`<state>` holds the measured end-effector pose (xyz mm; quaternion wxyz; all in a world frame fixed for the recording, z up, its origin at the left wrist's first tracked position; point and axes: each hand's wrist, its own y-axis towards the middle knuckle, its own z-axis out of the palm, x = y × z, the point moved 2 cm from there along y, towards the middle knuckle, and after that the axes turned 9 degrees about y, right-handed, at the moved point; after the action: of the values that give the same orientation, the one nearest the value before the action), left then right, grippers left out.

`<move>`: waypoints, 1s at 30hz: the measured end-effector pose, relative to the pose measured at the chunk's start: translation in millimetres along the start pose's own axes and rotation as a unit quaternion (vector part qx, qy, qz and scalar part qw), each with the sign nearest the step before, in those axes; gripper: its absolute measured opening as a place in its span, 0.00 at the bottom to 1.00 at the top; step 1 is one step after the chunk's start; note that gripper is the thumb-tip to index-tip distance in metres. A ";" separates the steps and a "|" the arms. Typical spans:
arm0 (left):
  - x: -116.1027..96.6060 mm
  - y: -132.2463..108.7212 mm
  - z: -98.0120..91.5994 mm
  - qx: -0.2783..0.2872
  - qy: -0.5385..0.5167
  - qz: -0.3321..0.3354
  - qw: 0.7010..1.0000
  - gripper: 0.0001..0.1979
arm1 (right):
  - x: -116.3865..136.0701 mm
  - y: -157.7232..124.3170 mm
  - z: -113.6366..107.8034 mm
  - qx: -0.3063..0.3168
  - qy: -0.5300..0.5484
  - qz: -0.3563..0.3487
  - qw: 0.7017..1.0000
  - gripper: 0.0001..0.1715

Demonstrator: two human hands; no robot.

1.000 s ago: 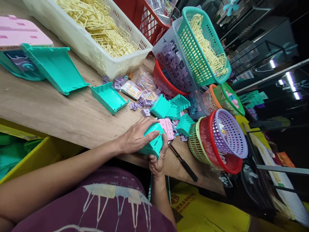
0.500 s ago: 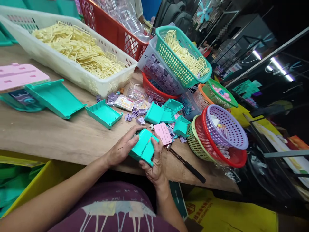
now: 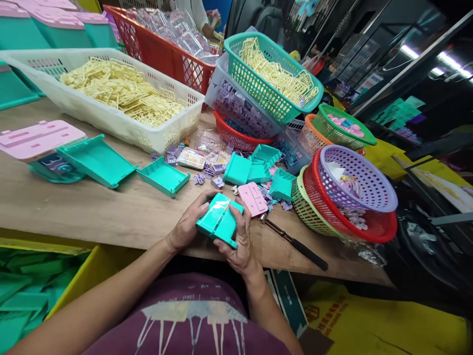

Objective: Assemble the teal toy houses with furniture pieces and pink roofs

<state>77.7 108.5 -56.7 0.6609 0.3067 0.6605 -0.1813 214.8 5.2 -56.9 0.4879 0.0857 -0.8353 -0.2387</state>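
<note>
1. Teal plastic box [image 3: 219,223] is held in both hands above the near edge of the wooden bench [image 3: 92,212].
2. The left hand [image 3: 186,226] has its fingers clamped on the box's left side; the right hand [image 3: 241,244] grips its right side.
3. A pink panel [image 3: 252,198] and a black-handled tool [image 3: 297,243] lie just beyond on the bench.

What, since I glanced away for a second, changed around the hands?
The left hand, earlier flat on top of the teal plastic box part, slid to its left side; with the right hand it raised and tilted the part off the wooden table. Both kept hold. The pink plastic panel and black-handled tool stayed put.
</note>
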 end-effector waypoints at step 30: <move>-43.8 -48.5 -15.8 0.083 0.277 0.072 0.955 0.31 | 4.6 -15.3 -1.4 0.003 -0.053 -0.114 0.992 0.63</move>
<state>31.7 75.3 -20.7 0.4359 0.4454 0.7762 -0.0955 212.3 -10.3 -60.1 0.4122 0.1694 -0.8454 -0.2944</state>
